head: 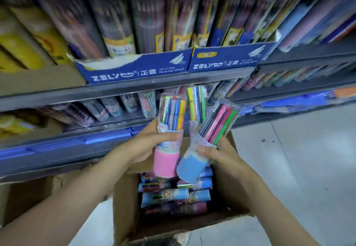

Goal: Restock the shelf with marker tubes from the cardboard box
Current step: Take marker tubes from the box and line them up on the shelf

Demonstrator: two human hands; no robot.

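Left hand (pixel 152 143) is wrapping its fingers around a pink-based marker tube (pixel 169 134), holding it upright above the open cardboard box (pixel 227 188). Right hand (pixel 217 153) is clamping onto a blue-based marker tube (pixel 202 149) that is leaning out to the right, and a third tube (pixel 197 103) of markers is standing up between the two; which hand is carrying that one, I cannot tell. Below them, more marker tubes (pixel 175 195) are lying stacked on their sides in the box, so plenty is left to move. Both hands are hovering just in front of the lower shelf (pixel 107 124), where a row of similar tubes (pixel 119 107) is already leaning. This looks like the carry step, box to shelf. Next move is probably calling for a reach forward under the upper shelf edge (pixel 134 89), slotting each tube in beside that row without knocking its neighbours over.
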